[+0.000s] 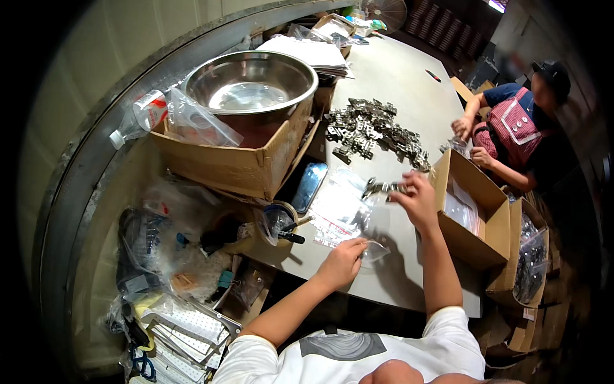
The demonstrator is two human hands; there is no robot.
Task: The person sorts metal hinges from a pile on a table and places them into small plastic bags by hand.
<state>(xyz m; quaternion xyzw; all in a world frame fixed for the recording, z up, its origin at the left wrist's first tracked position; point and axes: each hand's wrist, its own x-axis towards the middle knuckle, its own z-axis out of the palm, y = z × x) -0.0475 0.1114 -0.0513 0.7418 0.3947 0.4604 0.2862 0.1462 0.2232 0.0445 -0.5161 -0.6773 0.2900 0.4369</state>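
My left hand (341, 262) pinches the edge of a clear plastic bag (376, 251) near the front of the table. Held over the table by my right hand (419, 201) is a small bunch of shiny metal parts (382, 187), shaped like hinges or brackets; their exact kind is too small to tell. Beyond that hand lies a heap of similar dark and silvery metal parts (364, 128). Flat clear bags (339, 201) lie on the tabletop, left of my right hand. The bag in my left hand partly overlaps my hand's shadow.
An open cardboard box (476, 237) stands at the right, beside another box (521, 281) of bagged parts. At left, a steel basin (256, 105) sits on a cardboard box (211, 163). A phone (309, 187) and a cup (278, 221) are near. A co-worker (511, 121) handles parts across the table.
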